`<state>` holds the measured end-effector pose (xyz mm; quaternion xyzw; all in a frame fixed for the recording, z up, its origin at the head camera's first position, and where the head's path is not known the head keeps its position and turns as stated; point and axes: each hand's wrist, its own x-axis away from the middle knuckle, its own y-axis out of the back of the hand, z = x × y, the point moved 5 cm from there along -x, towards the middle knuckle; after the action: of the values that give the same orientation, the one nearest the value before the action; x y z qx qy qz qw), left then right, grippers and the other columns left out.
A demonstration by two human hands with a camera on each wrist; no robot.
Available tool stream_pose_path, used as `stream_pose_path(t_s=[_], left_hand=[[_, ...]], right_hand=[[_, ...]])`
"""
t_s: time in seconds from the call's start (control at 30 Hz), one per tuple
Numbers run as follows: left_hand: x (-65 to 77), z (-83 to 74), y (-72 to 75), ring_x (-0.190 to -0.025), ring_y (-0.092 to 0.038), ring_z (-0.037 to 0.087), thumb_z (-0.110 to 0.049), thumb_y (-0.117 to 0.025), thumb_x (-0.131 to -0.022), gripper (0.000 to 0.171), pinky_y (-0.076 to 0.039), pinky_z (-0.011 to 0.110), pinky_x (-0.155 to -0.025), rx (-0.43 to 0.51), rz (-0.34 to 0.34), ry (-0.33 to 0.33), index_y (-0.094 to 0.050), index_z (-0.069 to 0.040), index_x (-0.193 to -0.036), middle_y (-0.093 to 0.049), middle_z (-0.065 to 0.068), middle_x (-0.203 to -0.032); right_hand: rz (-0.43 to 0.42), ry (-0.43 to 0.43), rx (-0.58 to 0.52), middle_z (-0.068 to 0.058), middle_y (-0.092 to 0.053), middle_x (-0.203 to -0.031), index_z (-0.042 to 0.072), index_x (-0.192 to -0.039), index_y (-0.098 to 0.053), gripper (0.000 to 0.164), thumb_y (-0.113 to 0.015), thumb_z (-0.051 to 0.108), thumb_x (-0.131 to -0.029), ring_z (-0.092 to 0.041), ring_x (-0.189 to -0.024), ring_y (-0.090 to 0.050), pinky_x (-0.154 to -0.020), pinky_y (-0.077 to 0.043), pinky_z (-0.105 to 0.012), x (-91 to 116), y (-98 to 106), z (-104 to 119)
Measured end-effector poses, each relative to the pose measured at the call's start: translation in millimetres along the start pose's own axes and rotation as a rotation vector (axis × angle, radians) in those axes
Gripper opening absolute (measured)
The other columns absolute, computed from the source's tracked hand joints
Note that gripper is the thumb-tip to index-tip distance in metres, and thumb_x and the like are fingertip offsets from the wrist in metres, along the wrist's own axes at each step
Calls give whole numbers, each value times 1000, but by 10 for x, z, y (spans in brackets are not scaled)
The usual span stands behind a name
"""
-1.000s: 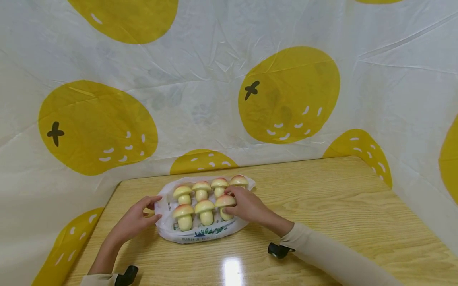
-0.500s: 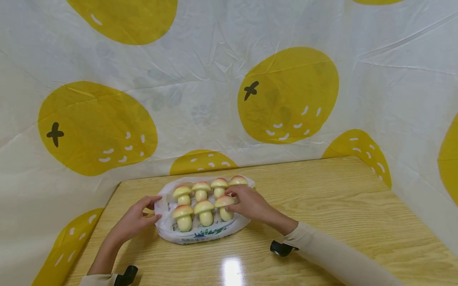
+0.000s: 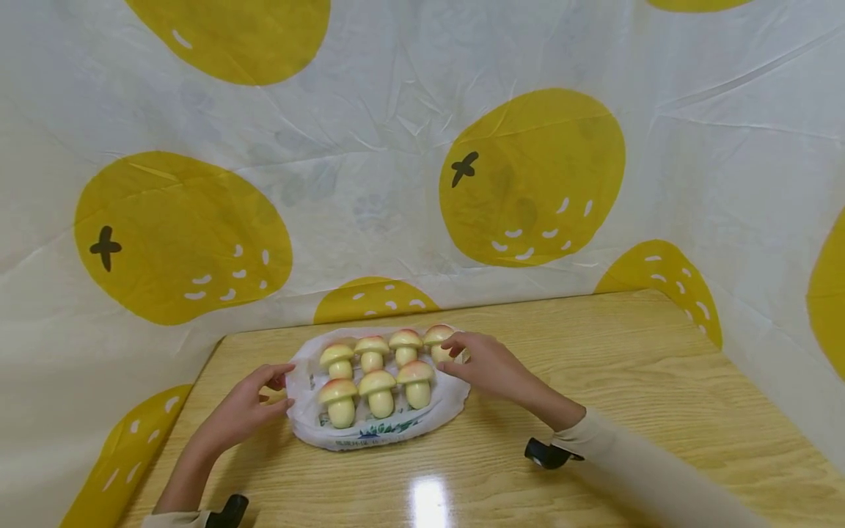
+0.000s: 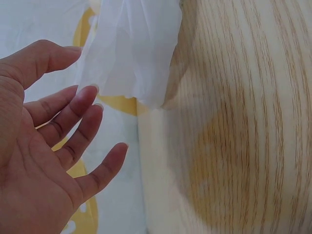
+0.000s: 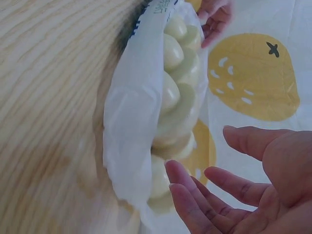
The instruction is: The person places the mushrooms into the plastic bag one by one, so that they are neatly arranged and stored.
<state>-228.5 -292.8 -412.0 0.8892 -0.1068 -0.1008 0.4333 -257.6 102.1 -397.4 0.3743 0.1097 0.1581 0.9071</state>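
Several glossy mushrooms, pale yellow with red-tinged caps, lie in two rows on a white printed plastic bag (image 3: 310, 425). At the bag's left edge is my left hand (image 3: 240, 414); its fingers are relaxed and apart, with the tips at the plastic (image 4: 131, 53). My right hand (image 3: 491, 367) is beside the rear right mushroom (image 3: 439, 335), thumb and fingers spread, nothing held between them. It partly covers that mushroom's stem in the head view. Just in front stands the front right mushroom (image 3: 417, 394), apart from the hand. Whether the right fingertips touch the rear mushroom I cannot tell.
The bag lies on a wood-grain table (image 3: 594, 411), toward its back left. A white curtain (image 3: 370, 183) with large yellow fruit prints hangs behind and at both sides. A black wrist device (image 3: 548, 453) sits at the right cuff.
My right hand has let go of the front right mushroom and moved right and slightly back, to the rear right one. The left hand has stayed nearly still at the bag's edge.
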Motion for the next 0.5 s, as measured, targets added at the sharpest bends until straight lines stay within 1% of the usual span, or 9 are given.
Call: stream_pose_path(t_s=[0.17, 0.23, 0.3, 0.4, 0.5], left_hand=[[15, -29, 23, -108, -57, 28, -18, -75, -94, 56, -50, 52, -87, -16, -7, -22, -54, -1, -142, -56, 3, -107], [20, -48, 35, -106, -58, 26, -18, -74, -94, 56, -49, 51, -86, -22, -11, -32, -54, -1, -142, -57, 2, -107], [24, -70, 47, -104, -59, 25, -18, -74, -94, 55, -50, 51, -85, -24, -16, -40, -54, 0, -142, -58, 2, -106], [33, -102, 66, -101, -60, 22, -18, -74, -94, 54, -51, 49, -85, -26, -20, -46, -54, -1, -142, -58, 1, -105], [43, -147, 90, -101, -61, 23, -18, -73, -95, 54, -51, 50, -86, -26, -21, -53, -53, 0, -142, -59, 3, -106]], right_hand=[[-15, -15, -8, -3, -70, -103, 9, -122, -70, 35, -69, 34, -97, -13, -76, -63, -67, -51, -33, 66, 192, -76], [-23, 2, -3, -3, -70, -101, 8, -121, -70, 33, -68, 33, -98, -13, -72, -63, -66, -51, -32, 91, 267, -113], [-32, 26, 5, -3, -70, -102, 8, -120, -70, 32, -68, 32, -99, -13, -72, -64, -67, -51, -32, 117, 343, -157], [-29, 71, 2, -5, -71, -110, 9, -123, -70, 31, -66, 30, -100, -16, -82, -67, -71, -54, -33, 169, 449, -220], [-26, 121, 7, -6, -69, -122, 9, -127, -68, 33, -64, 29, -102, -21, -99, -69, -81, -57, -37, 231, 555, -279]])
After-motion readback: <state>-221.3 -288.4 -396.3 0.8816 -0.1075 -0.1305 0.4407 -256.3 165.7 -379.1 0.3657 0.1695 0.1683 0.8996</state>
